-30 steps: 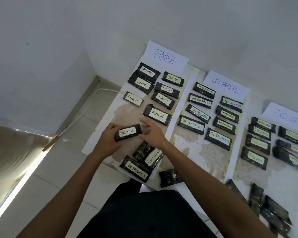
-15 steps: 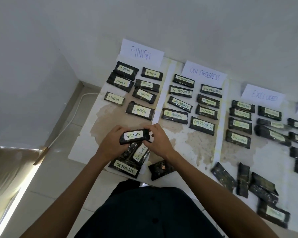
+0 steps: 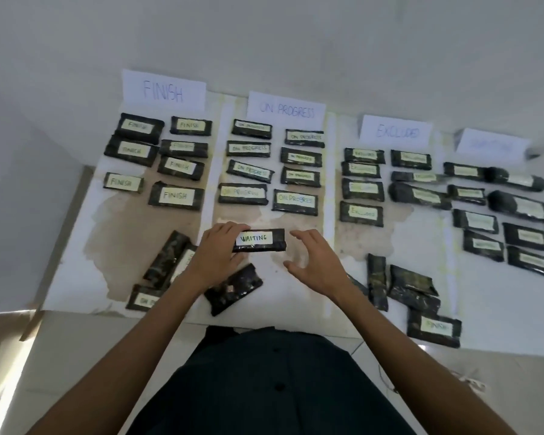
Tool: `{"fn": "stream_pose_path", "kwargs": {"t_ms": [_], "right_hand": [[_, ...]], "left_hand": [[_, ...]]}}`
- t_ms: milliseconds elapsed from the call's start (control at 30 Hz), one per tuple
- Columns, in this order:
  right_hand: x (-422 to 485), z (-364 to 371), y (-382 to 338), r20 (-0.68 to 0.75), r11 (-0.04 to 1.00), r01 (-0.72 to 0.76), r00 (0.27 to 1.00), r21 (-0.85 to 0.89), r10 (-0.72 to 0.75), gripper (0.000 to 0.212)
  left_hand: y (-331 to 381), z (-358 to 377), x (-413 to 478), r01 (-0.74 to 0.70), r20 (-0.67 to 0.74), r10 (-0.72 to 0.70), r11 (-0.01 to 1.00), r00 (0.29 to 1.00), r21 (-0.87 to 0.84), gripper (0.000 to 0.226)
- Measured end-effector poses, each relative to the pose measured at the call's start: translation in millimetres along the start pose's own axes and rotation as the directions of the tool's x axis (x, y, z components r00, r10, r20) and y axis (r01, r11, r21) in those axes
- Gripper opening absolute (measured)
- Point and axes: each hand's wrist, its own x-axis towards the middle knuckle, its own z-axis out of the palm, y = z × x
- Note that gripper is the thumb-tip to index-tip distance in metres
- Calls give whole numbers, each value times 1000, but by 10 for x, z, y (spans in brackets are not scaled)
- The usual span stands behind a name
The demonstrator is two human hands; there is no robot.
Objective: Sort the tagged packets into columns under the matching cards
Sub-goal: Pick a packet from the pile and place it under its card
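Forearms come up from the bottom of my view, over a dark shirt (image 3: 274, 381). My left hand (image 3: 215, 254) is closed around the left end of the WAITING packet (image 3: 259, 240), fingers curled over its top edge, holding it level above the table (image 3: 277, 296) in front of the ON PROGRESS column. My right hand (image 3: 314, 262) is open, fingers spread and curved, just beside the packet's right end but not touching it.

Around the hands lie unsorted packets. One dark packet (image 3: 233, 288) sits tilted beneath my left wrist. To its left, a small heap (image 3: 170, 262) of packets leans together, and one tagged ON PROGRESS (image 3: 145, 299) is partly hidden by my forearm. On the right side, several packets (image 3: 402, 285) lie face down in a loose cluster, with one tagged FINISH (image 3: 434, 328) nearest the table edge.

Further off, the sorted columns run toward the wall. Under the FINISH card (image 3: 164, 91) I count eight packets (image 3: 157, 158) in two rows. Under the ON PROGRESS card (image 3: 286, 109) there are eight more (image 3: 272, 166). Under the EXCLUDED card (image 3: 396, 131) sit seven packets (image 3: 387, 180). At far right a fourth card (image 3: 492, 145) is too blurred to read, with packets (image 3: 500, 211) below it whose tags I cannot make out.
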Motion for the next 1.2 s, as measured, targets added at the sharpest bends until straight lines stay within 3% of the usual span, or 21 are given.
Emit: {"fn": "stream_pose_path", "kwargs": {"t_ms": [433, 667, 967, 1200], "right_hand": [[-734, -920, 1363, -120, 992, -126, 985, 2, 125, 57], [-1149, -1273, 2083, -203, 972, -234, 951, 21, 234, 50], [-1567, -1502, 3018, -259, 896, -444, 863, 23, 434, 46], [-1729, -1536, 3614, -335, 770, -637, 729, -15, 597, 49]], "left_hand": [[1506, 816, 602, -77, 97, 90, 988, 991, -134, 44], [2194, 1317, 976, -156, 139, 171, 981, 975, -111, 43], [2942, 2034, 1409, -241, 234, 255, 967, 938, -86, 46], [3317, 2632, 1662, -312, 282, 311, 949, 908, -43, 49]]}}
